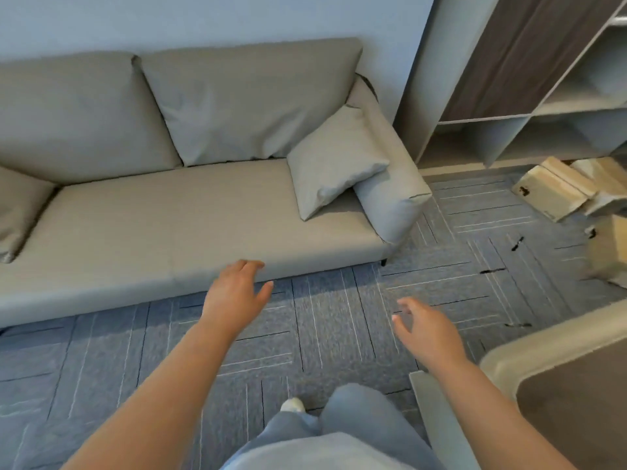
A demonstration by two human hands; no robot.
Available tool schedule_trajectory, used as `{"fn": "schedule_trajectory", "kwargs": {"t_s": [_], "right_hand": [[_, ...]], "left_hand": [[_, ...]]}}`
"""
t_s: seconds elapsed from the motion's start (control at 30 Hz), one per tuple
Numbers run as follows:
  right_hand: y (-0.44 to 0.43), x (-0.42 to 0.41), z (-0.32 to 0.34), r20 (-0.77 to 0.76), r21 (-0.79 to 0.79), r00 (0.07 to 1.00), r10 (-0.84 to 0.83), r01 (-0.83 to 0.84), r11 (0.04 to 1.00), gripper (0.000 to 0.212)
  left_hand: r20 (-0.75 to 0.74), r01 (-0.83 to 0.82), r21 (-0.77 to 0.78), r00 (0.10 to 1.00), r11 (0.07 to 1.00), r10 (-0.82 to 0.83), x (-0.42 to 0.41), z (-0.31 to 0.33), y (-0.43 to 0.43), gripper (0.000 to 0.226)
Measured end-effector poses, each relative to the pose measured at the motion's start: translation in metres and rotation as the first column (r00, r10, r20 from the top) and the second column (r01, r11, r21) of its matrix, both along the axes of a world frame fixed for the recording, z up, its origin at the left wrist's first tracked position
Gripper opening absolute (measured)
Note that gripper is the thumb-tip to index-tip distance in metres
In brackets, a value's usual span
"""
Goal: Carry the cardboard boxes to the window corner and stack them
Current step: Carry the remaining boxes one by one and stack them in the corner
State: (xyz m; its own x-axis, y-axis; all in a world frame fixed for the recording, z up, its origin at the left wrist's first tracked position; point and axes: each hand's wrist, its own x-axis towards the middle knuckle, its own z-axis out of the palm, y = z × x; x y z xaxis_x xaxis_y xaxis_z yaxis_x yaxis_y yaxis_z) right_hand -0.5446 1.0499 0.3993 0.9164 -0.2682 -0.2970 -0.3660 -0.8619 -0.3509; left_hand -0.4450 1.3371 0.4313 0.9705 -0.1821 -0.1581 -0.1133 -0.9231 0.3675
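Note:
Several cardboard boxes lie on the carpet at the far right: a tilted pale box (551,191) in front of the shelving, another box (604,178) behind it, and a third box (609,252) cut off by the right edge. My left hand (237,295) hovers over the carpet by the sofa's front edge, fingers relaxed and spread, holding nothing. My right hand (425,329) is stretched forward above the carpet, fingers loosely spread, also holding nothing. Both hands are well apart from the boxes.
A grey sofa (190,215) with a loose cushion (334,161) fills the left and centre. Open shelving (529,130) stands at the back right. A table corner (556,364) juts in at the lower right. Blue patterned carpet (339,317) lies between them.

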Motion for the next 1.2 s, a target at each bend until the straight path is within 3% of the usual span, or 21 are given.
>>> {"fn": "schedule_trajectory", "kwargs": {"t_s": [0.27, 0.53, 0.8, 1.0, 1.2], "right_hand": [[-0.060, 0.050, -0.018, -0.080, 0.016, 0.967, -0.244, 0.246, 0.969, 0.038], [-0.166, 0.152, -0.009, -0.002, 0.043, 0.936, -0.352, 0.352, 0.935, 0.042], [-0.273, 0.213, 0.008, 0.070, 0.074, 0.855, -0.514, 0.509, 0.858, 0.039], [-0.346, 0.235, -0.002, 0.019, 0.055, 0.766, -0.642, 0.641, 0.766, 0.039], [-0.411, 0.232, -0.002, -0.031, -0.020, 0.639, -0.768, 0.768, 0.640, 0.040]], "left_hand": [[0.047, 0.223, -0.037, 0.974, 0.974, -0.221, 0.133, 0.003, -0.106, 0.044], [-0.046, 0.347, 0.077, 0.938, 0.935, -0.345, 0.207, -0.016, -0.189, 0.046], [-0.105, 0.470, 0.071, 0.881, 0.880, -0.462, 0.283, -0.029, -0.301, 0.045], [-0.113, 0.611, 0.021, 0.788, 0.791, -0.606, 0.354, -0.042, -0.434, 0.044], [-0.106, 0.798, -0.011, 0.598, 0.602, -0.794, 0.402, -0.036, -0.584, 0.045]]}}
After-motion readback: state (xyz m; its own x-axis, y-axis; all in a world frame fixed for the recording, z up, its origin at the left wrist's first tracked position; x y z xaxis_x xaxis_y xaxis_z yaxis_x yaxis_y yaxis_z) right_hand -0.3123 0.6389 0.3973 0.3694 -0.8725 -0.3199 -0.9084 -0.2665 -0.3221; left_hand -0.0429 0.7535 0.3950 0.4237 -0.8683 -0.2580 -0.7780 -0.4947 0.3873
